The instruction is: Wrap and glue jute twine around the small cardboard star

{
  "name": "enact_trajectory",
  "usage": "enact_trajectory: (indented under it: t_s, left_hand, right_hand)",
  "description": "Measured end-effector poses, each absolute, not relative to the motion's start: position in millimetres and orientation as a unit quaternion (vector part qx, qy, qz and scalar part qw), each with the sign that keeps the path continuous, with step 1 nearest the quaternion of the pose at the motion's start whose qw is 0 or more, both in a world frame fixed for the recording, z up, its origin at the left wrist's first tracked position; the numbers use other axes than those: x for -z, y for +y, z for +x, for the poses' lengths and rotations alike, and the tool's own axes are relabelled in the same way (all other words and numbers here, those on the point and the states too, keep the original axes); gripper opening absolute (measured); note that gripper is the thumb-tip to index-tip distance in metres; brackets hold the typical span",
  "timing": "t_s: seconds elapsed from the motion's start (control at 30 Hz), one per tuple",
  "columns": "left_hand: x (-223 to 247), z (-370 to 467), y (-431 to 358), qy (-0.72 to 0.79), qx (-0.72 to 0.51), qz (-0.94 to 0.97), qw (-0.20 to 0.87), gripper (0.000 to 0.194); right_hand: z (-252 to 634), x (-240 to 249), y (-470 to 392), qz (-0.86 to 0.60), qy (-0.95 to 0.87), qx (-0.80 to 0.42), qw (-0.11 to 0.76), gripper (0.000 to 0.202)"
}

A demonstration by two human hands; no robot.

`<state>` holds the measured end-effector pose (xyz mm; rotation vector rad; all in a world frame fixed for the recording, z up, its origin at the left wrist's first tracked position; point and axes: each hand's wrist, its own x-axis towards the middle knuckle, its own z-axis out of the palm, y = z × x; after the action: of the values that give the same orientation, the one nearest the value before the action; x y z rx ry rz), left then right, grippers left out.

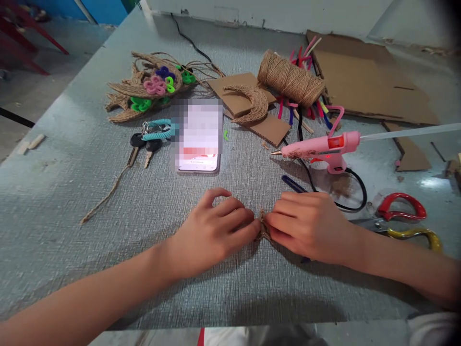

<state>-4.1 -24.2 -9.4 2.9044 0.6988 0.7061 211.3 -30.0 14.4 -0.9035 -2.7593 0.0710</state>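
Observation:
A small brown twine-covered piece point(264, 231) lies on the table between my two hands, mostly hidden by the fingers. My left hand point(223, 226) pinches it from the left side, fingers bent. From the right, my right hand point(306, 223) grips the same piece with its fingers pressed together. Just beyond my right hand lies a dark blue pen-like tool point(293, 184), partly covered. A pink hot glue gun point(320, 149) with a clear glue stick rests above it, nozzle pointing left. Scissors point(401, 216) with red and yellow handles lie partly under my right forearm.
A lit phone point(199, 163), keys point(147, 144) on a teal coil and twine-wrapped crescents with fuzzy flowers point(155, 85) lie to the left. Farther back are a twine spool point(290, 77), a twine crescent point(257, 103) on cardboard, and a large cardboard sheet point(370, 81). Black cord loops near the glue gun.

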Motion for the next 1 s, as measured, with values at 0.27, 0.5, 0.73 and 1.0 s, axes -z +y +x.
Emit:
enact_trajectory:
  t_s: [0.27, 0.5, 0.73, 1.0]
  left_hand:
    - [9.2, -2.1, -23.9, 0.23, -0.229, 0.945, 0.038, 0.022]
    - [7.8, -1.6, -24.3, 0.231, -0.223, 0.946, 0.042, 0.023]
    - [5.7, -1.6, -25.3, 0.233, -0.227, 0.944, 0.058, 0.025]
    - [6.6, -1.0, -25.0, 0.226, -0.227, 0.946, 0.053, 0.027]
  right_hand:
    - [211.3, -16.1, -29.6, -0.311, -0.944, -0.033, 0.106, 0.018]
    - [211.1, -14.6, -29.3, -0.329, -0.938, -0.039, 0.102, 0.018]
    - [210.0, -14.1, -26.8, -0.383, -0.914, -0.097, 0.093, 0.013]
    - [203.2, -13.0, -22.4, -0.469, -0.851, -0.222, 0.076, 0.004]
